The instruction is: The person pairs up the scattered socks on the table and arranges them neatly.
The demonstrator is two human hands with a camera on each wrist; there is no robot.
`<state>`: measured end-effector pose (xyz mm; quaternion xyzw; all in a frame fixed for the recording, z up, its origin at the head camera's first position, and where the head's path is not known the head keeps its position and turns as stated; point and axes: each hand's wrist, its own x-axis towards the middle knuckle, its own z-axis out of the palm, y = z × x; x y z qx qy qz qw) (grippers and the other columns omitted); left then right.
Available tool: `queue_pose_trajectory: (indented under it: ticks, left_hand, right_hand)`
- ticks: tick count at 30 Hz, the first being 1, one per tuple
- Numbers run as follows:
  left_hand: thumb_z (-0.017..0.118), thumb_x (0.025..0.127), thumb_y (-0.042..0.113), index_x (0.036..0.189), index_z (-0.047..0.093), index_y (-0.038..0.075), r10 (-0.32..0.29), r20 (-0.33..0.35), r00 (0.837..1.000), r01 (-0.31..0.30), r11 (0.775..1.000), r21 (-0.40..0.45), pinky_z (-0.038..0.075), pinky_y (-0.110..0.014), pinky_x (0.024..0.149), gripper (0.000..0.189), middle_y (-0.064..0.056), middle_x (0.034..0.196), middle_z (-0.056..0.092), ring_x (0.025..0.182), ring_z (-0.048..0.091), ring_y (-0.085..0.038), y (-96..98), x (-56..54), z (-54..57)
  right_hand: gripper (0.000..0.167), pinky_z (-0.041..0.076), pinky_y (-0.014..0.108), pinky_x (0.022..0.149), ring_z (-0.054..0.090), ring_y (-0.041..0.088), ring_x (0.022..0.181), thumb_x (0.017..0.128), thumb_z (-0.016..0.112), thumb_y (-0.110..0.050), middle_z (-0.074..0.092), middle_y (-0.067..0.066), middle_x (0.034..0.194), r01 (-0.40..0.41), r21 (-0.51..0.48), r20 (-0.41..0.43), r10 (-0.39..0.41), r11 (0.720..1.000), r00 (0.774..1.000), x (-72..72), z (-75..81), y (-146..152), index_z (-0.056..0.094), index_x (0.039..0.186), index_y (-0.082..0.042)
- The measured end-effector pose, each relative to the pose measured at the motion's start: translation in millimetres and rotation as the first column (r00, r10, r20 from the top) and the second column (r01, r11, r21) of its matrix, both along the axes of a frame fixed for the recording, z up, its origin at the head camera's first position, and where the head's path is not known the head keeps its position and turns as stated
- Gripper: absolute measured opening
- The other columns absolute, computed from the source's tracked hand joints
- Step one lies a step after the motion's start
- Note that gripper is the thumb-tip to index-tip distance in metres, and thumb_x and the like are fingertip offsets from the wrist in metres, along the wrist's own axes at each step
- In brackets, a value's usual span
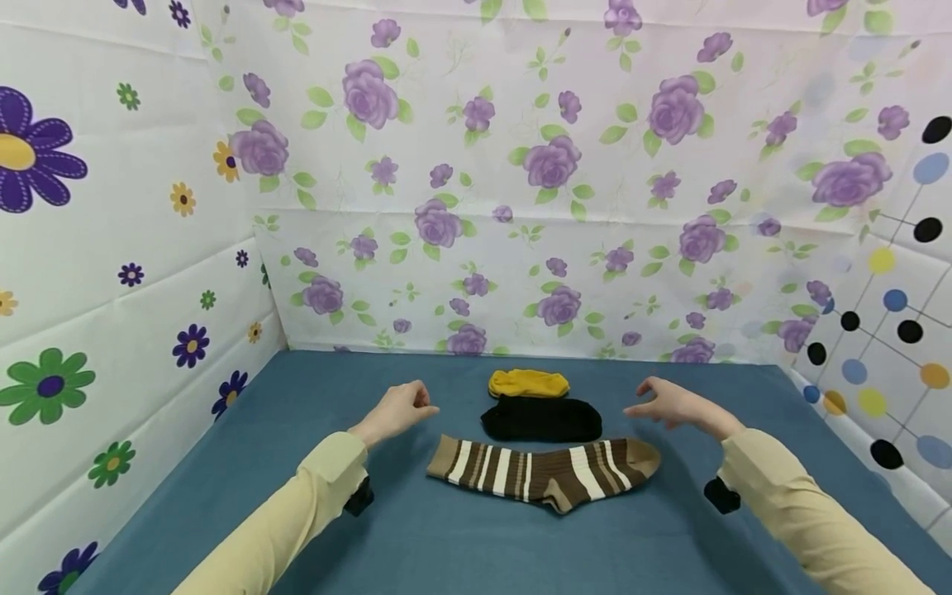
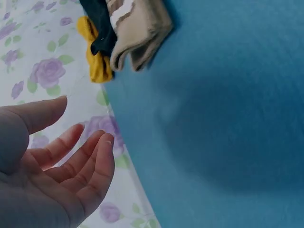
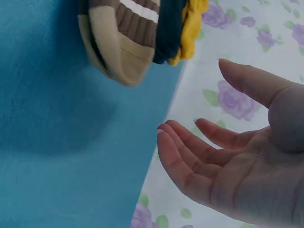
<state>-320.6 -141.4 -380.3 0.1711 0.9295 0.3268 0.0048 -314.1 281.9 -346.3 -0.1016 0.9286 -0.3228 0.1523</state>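
Observation:
Three sock bundles lie in a row on the blue table. Nearest is a brown, tan and white striped sock [image 1: 546, 475], laid sideways with its heel toward the front. Behind it lies a black sock [image 1: 541, 419], and farthest back a yellow sock [image 1: 528, 383]. My left hand [image 1: 397, 411] hovers left of the socks, its fingers loosely bent and holding nothing. On the opposite side, my right hand [image 1: 678, 405] hovers just as loosely, apart from the striped sock's toe. Both wrist views show bare palms, with the sock ends beyond the fingertips.
A blue cloth [image 1: 476, 545] covers the table. Behind it rises a white backdrop with purple roses [image 1: 554, 161]. A flower-print sheet [image 1: 141, 173] stands at the left, a dotted one [image 1: 903, 347] at the right.

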Motion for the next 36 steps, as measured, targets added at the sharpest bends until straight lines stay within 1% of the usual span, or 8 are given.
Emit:
queue_pose_trajectory:
  ticks: [5,11,12,15,19,25,31,36]
  left_hand:
    - [0.063,0.086,0.013,0.086,0.054,0.005,-0.051,0.007,0.999,0.051,0.999,-0.016,0.043,-0.032,0.057,0.012,-0.002,0.076,0.052,0.066,0.050,-0.015,7.7,-0.5,-9.2]
    - [0.067,0.082,0.011,0.091,0.056,0.000,-0.100,0.040,0.994,0.102,0.993,-0.055,0.044,-0.033,0.058,0.018,-0.003,0.077,0.053,0.067,0.052,-0.016,15.7,-0.2,-14.8]
    - [0.068,0.081,0.011,0.092,0.056,-0.001,-0.105,0.046,0.993,0.108,0.993,-0.057,0.044,-0.033,0.058,0.020,-0.004,0.077,0.053,0.067,0.053,-0.016,16.8,0.0,-15.3]
    - [0.070,0.080,0.010,0.093,0.057,-0.002,-0.110,0.057,0.992,0.114,0.991,-0.071,0.044,-0.033,0.058,0.022,-0.004,0.076,0.054,0.067,0.053,-0.017,19.8,0.1,-17.0]
    - [0.069,0.079,0.005,0.092,0.057,-0.003,-0.122,0.082,0.989,0.127,0.990,-0.067,0.045,-0.033,0.055,0.020,-0.004,0.073,0.055,0.064,0.055,-0.020,23.0,-1.5,-19.7]
    - [0.066,0.080,-0.001,0.090,0.057,-0.003,-0.158,0.134,0.978,0.165,0.986,-0.041,0.045,-0.032,0.051,0.014,-0.005,0.066,0.054,0.060,0.057,-0.026,25.2,-5.3,-22.3]
    - [0.067,0.078,-0.003,0.087,0.058,-0.002,-0.151,0.135,0.979,0.159,0.986,-0.054,0.043,-0.029,0.050,0.013,-0.004,0.064,0.054,0.057,0.056,-0.023,27.2,-10.4,-25.2]
    - [0.068,0.077,-0.006,0.086,0.058,-0.002,-0.164,0.127,0.978,0.170,0.985,-0.040,0.043,-0.029,0.049,0.014,-0.004,0.061,0.053,0.056,0.056,-0.024,27.9,-14.5,-26.4]
  right_hand:
    - [0.057,0.046,0.042,0.063,0.051,0.034,0.084,0.086,0.063,-0.026,0.051,0.018,0.092,-0.011,0.006,0.027,0.010,1.000,1.000,2.4,-8.4,-5.6,0.037,0.119,0.013]
    - [0.050,0.047,0.043,0.068,0.053,0.035,0.089,0.086,0.064,-0.022,0.050,0.017,0.099,-0.026,0.030,0.053,0.025,0.999,0.998,4.7,-13.0,-12.0,0.042,0.116,0.011]
    - [0.049,0.047,0.042,0.067,0.054,0.033,0.086,0.086,0.063,-0.021,0.050,0.016,0.097,-0.029,0.033,0.060,0.027,0.999,0.998,4.8,-13.6,-13.0,0.042,0.115,0.011]
    - [0.044,0.045,0.037,0.060,0.051,0.022,0.067,0.086,0.062,-0.018,0.050,0.010,0.079,-0.038,0.030,0.078,0.036,0.999,0.996,4.8,-16.1,-15.2,0.045,0.114,0.010]
    - [0.033,0.038,0.033,0.052,0.034,0.013,0.051,0.086,0.062,-0.015,0.040,0.004,0.058,-0.041,0.015,0.086,0.040,0.999,0.995,5.5,-20.0,-16.4,0.051,0.108,0.008]
    - [0.021,0.036,0.030,0.050,0.032,0.012,0.051,0.084,0.063,-0.012,0.039,0.001,0.057,-0.051,0.012,0.087,0.049,0.999,0.995,6.7,-25.6,-14.5,0.057,0.098,0.003]
    - [0.008,0.033,0.029,0.046,0.031,0.011,0.048,0.083,0.062,-0.003,0.045,0.003,0.060,-0.096,0.021,0.067,0.094,0.995,0.993,7.2,-30.4,-10.7,0.060,0.090,0.001]
    - [0.006,0.032,0.027,0.044,0.032,0.010,0.048,0.082,0.060,0.001,0.047,0.003,0.058,-0.130,0.026,0.062,0.129,0.991,0.990,7.6,-32.2,-7.6,0.064,0.085,0.001]
